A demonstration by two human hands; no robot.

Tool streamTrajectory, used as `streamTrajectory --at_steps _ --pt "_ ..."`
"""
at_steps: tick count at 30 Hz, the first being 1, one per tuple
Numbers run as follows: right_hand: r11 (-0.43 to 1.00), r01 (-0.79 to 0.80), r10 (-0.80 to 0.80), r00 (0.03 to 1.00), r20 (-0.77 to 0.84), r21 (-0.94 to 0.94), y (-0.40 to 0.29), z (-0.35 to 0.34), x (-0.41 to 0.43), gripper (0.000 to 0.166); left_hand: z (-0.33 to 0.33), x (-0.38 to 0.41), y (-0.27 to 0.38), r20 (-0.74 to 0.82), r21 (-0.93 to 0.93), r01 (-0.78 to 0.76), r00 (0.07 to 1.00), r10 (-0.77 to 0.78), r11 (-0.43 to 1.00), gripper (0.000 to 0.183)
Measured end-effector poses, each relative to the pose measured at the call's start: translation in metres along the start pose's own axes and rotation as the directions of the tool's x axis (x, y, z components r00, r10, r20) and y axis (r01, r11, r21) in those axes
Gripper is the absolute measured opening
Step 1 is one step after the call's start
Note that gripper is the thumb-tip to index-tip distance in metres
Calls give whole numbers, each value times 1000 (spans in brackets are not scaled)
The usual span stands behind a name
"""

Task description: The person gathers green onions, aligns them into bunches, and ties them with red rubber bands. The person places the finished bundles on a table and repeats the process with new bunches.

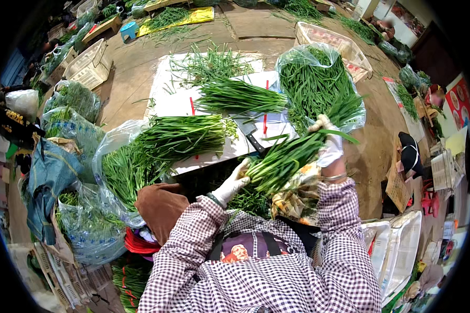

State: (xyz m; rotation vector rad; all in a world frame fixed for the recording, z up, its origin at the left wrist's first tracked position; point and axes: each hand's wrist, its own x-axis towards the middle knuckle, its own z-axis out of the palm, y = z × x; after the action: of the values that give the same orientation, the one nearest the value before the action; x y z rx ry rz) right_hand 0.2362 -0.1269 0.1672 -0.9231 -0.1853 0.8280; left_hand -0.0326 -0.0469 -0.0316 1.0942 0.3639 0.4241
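A bunch of garlic chives [288,162] slants in front of my body, pale cut ends to the left and leaves to the upper right. My gloved right hand [327,137] grips its leafy part. At the pale ends, my gloved left hand [235,182] pinches the stems. Just beyond them lies a knife [255,141] with a black handle, on a white board [239,146]. Two trimmed piles, a left pile [188,135] and a far pile [243,95], rest there with red ties [192,105] nearby. Behind my right hand stands a plastic bag of chives [313,80].
An open bag of greens [121,164] stands at the left, beside more filled bags [76,129]. Plastic crates stand at the far left [88,64] and far right [333,37]. Loose trimmings [213,64] cover the far sheet. White crates [399,250] are near my right elbow.
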Motion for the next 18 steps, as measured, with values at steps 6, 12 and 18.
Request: streamTrajectory --at_steps 6,12,18 --pt "1000 9 -8 996 90 -1 24 -36 10 22 52 -10 78 314 -445 175 949 -30 878 94" --pt "992 -93 98 993 -66 81 41 -84 36 15 37 -11 57 356 -540 277 931 -83 795 88" --pt "995 -80 83 995 -54 53 49 -79 33 20 41 -8 63 301 -339 252 942 -149 907 83"
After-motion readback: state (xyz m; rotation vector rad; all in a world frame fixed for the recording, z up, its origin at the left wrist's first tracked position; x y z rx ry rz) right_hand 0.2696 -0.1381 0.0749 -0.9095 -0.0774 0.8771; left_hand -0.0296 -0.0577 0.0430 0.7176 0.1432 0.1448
